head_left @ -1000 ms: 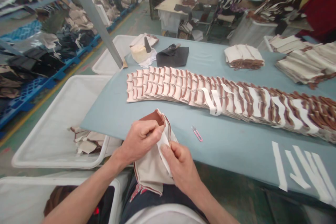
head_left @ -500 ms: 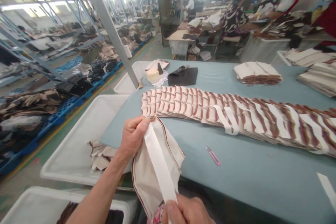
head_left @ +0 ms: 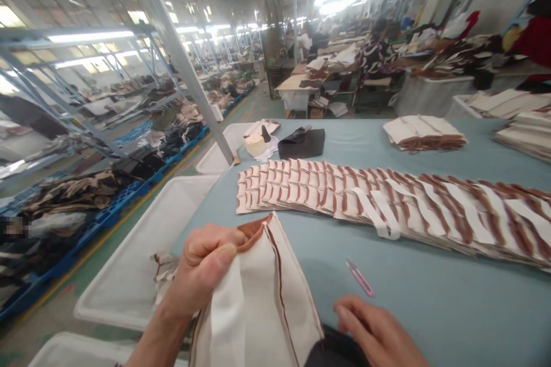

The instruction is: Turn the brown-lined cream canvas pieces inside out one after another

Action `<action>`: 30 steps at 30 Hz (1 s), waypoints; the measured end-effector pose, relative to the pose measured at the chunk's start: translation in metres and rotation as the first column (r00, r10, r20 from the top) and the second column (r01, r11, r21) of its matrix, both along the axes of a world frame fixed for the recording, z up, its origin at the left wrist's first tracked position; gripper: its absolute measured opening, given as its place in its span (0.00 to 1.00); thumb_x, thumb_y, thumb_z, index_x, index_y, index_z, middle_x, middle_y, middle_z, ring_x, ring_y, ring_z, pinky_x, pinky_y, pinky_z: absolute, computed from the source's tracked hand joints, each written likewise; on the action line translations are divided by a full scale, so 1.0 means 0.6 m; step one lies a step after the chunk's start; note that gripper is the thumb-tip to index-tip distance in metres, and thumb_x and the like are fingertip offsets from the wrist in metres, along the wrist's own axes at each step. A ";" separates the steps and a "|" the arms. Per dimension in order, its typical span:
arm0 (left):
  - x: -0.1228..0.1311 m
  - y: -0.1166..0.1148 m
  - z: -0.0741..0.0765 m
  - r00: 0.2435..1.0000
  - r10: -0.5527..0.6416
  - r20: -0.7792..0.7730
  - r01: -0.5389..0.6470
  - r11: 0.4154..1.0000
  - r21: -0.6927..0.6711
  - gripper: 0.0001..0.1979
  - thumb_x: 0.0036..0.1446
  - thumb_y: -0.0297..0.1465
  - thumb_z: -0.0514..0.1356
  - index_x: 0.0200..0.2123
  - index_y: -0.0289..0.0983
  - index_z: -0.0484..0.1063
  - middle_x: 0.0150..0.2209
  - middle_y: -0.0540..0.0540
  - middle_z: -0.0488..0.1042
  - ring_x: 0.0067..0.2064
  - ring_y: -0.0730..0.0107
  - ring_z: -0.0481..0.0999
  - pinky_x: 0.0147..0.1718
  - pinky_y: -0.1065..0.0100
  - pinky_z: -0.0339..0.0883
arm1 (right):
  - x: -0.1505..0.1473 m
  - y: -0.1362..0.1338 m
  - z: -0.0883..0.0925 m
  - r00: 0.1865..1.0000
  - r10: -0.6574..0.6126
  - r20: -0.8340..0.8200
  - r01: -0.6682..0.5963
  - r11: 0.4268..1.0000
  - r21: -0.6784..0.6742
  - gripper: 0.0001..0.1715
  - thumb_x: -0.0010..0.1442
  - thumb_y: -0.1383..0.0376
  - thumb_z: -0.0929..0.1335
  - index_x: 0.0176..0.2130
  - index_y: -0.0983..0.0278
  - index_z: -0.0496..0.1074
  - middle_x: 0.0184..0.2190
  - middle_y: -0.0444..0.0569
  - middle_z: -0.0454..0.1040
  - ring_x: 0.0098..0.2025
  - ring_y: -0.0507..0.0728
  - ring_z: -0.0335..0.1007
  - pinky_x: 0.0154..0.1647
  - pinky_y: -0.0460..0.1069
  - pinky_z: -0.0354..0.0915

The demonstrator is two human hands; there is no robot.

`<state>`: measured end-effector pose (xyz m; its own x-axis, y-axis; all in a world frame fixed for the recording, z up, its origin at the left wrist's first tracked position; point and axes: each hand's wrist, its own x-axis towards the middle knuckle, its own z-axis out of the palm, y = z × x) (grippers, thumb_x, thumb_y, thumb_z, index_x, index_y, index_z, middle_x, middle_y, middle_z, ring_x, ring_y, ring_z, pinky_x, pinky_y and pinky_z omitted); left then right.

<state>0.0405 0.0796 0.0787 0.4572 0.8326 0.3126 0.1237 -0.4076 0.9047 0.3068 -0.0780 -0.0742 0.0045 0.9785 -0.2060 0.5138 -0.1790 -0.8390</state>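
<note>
Brown-trimmed canvas piece (head_left: 258, 304) clamped by left hand (head_left: 202, 264) at near desk (head_left: 447, 315) edge, right hand (head_left: 374, 332) held apart from it, grip open, near pink snips (head_left: 360, 277), overlapped panels (head_left: 344, 200) laid in a row beyond

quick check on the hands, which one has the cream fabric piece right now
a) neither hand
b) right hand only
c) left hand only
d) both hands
c, the left hand pinches the cream fabric piece near its brown-trimmed top, while the right hand is off it, near the pink thread snips.
</note>
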 end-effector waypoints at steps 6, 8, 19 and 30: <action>0.024 -0.016 0.001 0.990 -0.091 0.106 0.117 0.956 -0.271 0.34 0.57 0.55 0.60 0.16 0.39 0.48 0.16 0.51 0.55 0.19 0.72 0.56 0.17 0.67 0.52 | -0.009 0.091 0.137 0.983 -0.078 -0.166 0.156 0.828 0.538 0.27 0.73 0.45 0.60 0.51 0.60 0.76 0.48 0.55 0.81 0.50 0.62 0.77 0.52 0.52 0.70; 0.036 -0.018 0.005 0.977 -0.157 0.142 0.195 0.931 -0.308 0.34 0.57 0.55 0.61 0.17 0.39 0.48 0.17 0.52 0.53 0.19 0.72 0.55 0.17 0.67 0.53 | -0.020 0.131 0.178 0.982 0.079 -0.174 0.052 0.764 0.643 0.33 0.73 0.42 0.57 0.57 0.61 0.73 0.54 0.57 0.77 0.57 0.63 0.73 0.59 0.55 0.66; 0.025 -0.004 0.000 0.957 -0.189 0.220 0.264 0.883 -0.389 0.33 0.56 0.53 0.65 0.16 0.39 0.51 0.17 0.54 0.50 0.20 0.76 0.51 0.19 0.69 0.45 | -0.049 0.182 0.139 0.834 0.284 -0.474 -0.010 0.865 0.502 0.40 0.60 0.31 0.65 0.21 0.61 0.59 0.17 0.37 0.52 0.20 0.49 0.43 0.22 0.47 0.43; 0.052 -0.032 -0.023 0.894 0.139 0.425 0.185 0.751 -0.634 0.34 0.48 0.56 0.69 0.23 0.40 0.51 0.23 0.53 0.62 0.23 0.74 0.61 0.24 0.70 0.62 | -0.075 0.191 0.131 0.712 0.196 -0.675 0.024 0.953 0.302 0.44 0.50 0.26 0.68 0.21 0.59 0.52 0.17 0.37 0.52 0.20 0.48 0.42 0.20 0.44 0.44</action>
<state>0.0720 0.0603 0.0648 0.4352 0.8907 -0.1317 -0.3334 0.2952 0.8954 0.2616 0.0367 0.0043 -0.1181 0.9810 0.1541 -0.2279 0.1243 -0.9657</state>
